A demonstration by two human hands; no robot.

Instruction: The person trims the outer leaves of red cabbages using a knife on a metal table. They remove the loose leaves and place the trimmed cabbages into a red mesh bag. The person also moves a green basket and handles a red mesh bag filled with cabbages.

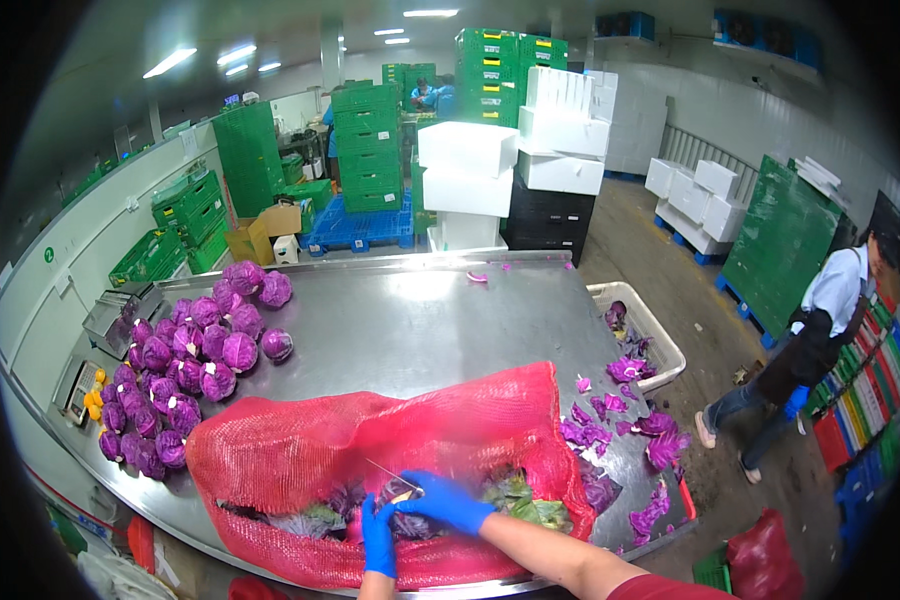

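A red mesh sack (pixel 300 440) lies on its side along the near part of the steel table (pixel 420 310), slit open, with purple cabbages in green-grey outer leaves (pixel 530 500) showing inside. My right hand (pixel 448 502), blue-gloved, is closed around a thin-bladed knife (pixel 394 473), its blade pointing up and left. Also gloved in blue, my left hand (pixel 378 538) grips the side of a purple cabbage (pixel 410 526) in the sack's opening. Between the hands the cabbage's pale stem end shows. My right fingers partly hide the knife's handle.
Trimmed purple cabbages (pixel 210 340) are heaped at the table's left, beside a scale (pixel 78 392). Loose leaves (pixel 660 445) litter the right edge, near a white basket (pixel 660 335) of leaves. White foam boxes (pixel 467 165) stand beyond the table. A person (pixel 820 320) is at the right.
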